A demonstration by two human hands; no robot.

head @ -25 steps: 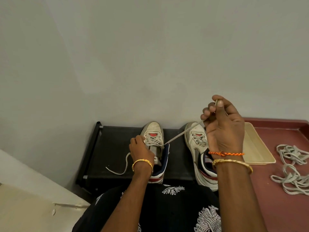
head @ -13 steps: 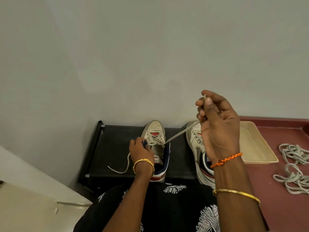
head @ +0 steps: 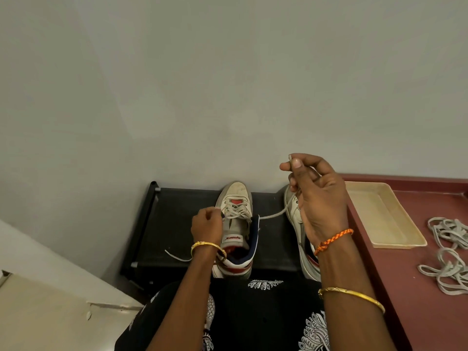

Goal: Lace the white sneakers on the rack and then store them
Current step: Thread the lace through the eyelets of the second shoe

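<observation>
Left sneaker (head: 236,224): it stands toe to the wall on the black rack (head: 177,224), right in front of you, so the eyelets face up for threading; worn off-white leather, red patch on the tongue, navy lining at the collar.
Lace (head: 274,214): flat, pale woven tape, running from the sneaker's right eyelets up to your right hand; the other end trails slack on the rack, left of the sneaker.
Right hand (head: 321,198): your grip pinches the lace tip between thumb and forefinger, raised above and right of the sneaker, probably to draw the slack through.
Left hand (head: 206,226): touching the sneaker's left side, fingers curled at the eyelets, seemingly steadying the sneaker against the pull; whether it pinches the lace itself, you cannot tell.
Second sneaker (head: 295,219): right of the first, mostly hidden behind your right hand.
Tray (head: 379,216): shallow cream plastic, further right on the maroon floor (head: 410,287).
Spare laces (head: 450,252): loose tangled loops beyond the tray.
</observation>
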